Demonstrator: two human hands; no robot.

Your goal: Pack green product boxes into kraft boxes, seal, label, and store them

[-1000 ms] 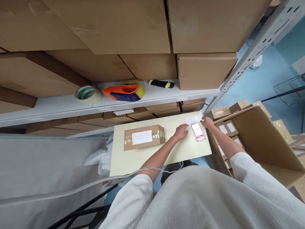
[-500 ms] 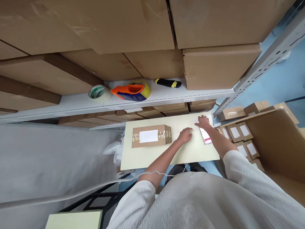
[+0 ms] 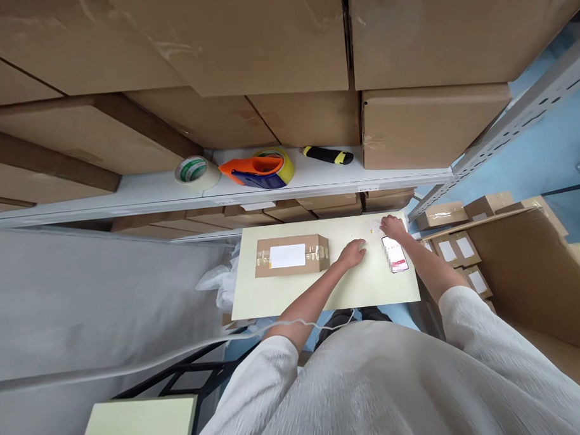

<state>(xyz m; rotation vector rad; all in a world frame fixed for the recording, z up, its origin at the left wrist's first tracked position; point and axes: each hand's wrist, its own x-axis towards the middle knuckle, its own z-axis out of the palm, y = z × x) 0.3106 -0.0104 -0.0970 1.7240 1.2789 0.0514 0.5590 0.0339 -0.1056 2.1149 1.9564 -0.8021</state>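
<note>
My left hand (image 3: pixel 352 254) rests on the pale yellow board (image 3: pixel 283 297), its fingers curled together. A small whitish spot shows at its fingertips, too small to name. Farther right, my right hand (image 3: pixel 394 228) has its fingers closed at the edge of a white paper slip (image 3: pixel 375 227) near the board's far right corner. Just below that hand lies a phone (image 3: pixel 395 255) with its screen lit. To the left of my left hand sits a taped cardboard box (image 3: pixel 263 258) with a white label (image 3: pixel 287 255) on top.
On the shelf (image 3: pixel 151 189) ahead lie a tape roll (image 3: pixel 193 172), an orange and blue tape dispenser (image 3: pixel 257 170) and a black and yellow utility knife (image 3: pixel 327 155). Large cartons (image 3: pixel 265 41) are stacked above. A big open carton (image 3: pixel 534 266) and several small labelled boxes (image 3: pixel 447 251) stand right.
My right hand has shifted slightly right, uncovering more of the slip and the phone. My left hand stays in nearly the same place. The view has moved a little.
</note>
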